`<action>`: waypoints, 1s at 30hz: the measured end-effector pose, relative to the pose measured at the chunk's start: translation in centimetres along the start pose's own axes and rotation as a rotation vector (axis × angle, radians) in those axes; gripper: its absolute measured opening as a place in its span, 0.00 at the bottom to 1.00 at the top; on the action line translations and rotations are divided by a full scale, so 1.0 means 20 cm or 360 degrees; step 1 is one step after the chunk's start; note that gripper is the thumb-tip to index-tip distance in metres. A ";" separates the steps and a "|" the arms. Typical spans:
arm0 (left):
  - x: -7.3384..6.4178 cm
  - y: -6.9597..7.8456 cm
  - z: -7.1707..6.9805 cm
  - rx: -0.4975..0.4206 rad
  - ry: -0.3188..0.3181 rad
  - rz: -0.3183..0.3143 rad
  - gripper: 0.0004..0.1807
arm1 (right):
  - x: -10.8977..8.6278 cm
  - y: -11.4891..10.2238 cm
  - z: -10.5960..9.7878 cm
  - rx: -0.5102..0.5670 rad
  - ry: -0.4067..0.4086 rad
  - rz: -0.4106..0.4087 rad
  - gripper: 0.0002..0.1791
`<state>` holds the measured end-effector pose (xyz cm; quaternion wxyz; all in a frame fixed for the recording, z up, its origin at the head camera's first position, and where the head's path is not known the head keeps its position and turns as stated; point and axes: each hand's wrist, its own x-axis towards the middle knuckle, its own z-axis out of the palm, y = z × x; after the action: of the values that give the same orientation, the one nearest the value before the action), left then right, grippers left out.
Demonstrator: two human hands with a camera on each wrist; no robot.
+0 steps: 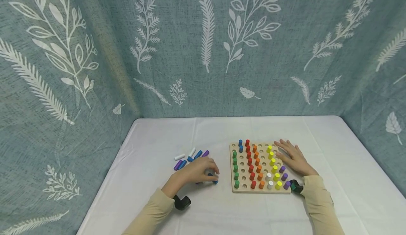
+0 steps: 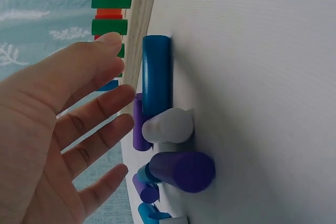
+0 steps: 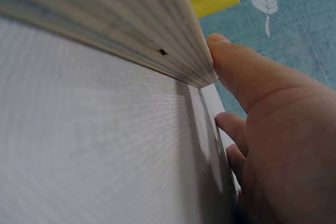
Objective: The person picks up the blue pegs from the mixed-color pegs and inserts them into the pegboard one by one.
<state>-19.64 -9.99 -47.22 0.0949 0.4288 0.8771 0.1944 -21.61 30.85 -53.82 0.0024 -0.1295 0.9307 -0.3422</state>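
My left hand (image 1: 199, 168) hovers low over the table at the left of a wooden pegboard (image 1: 253, 191). Its fingers and thumb are spread with a gap between them. A blue peg (image 2: 157, 77) lies just past the fingertips, with a white peg (image 2: 170, 125) and a purple peg (image 2: 186, 171) close by; in the head view the hand partly covers these. Against the board's right side rests my right hand (image 1: 295, 159), fingers extended, and in the right wrist view its thumb (image 3: 247, 66) touches the board's edge.
Several loose white, blue and purple pegs, among them a white peg (image 1: 179, 156), lie beyond the left hand. Columns of green, red, orange and yellow pegs (image 1: 272, 162) stand in the board, plus a few blue, white and purple. A leaf-patterned curtain (image 1: 177, 44) surrounds the white table (image 1: 209, 129).
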 end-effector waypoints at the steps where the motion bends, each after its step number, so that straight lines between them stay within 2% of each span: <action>1: 0.00 0.00 0.00 0.0022 -0.0011 0.0003 0.11 | 0.00 0.00 0.00 -0.0001 0.0002 -0.0002 0.32; 7: -0.01 0.00 0.01 0.0151 -0.0074 -0.0003 0.12 | 0.01 0.01 0.00 -0.0003 0.0012 -0.0021 0.32; 12: -0.02 0.00 0.03 0.0205 -0.0103 -0.0001 0.11 | 0.00 0.00 0.00 0.0009 0.0010 -0.0006 0.32; 17: -0.01 -0.01 0.04 0.0220 -0.0110 0.0004 0.10 | 0.00 0.00 0.00 0.0015 0.0030 -0.0003 0.32; 23: -0.01 0.01 0.04 0.0259 -0.0091 0.0058 0.08 | 0.00 0.00 0.00 0.0005 0.0022 0.0007 0.32; 30: 0.01 0.03 0.03 0.0198 -0.0073 0.0092 0.10 | 0.00 0.01 0.00 0.0015 0.0011 0.0018 0.33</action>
<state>-19.14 -9.37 -47.49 0.0825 0.4632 0.8724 0.1324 -21.72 30.89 -53.99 0.0017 -0.1229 0.9298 -0.3469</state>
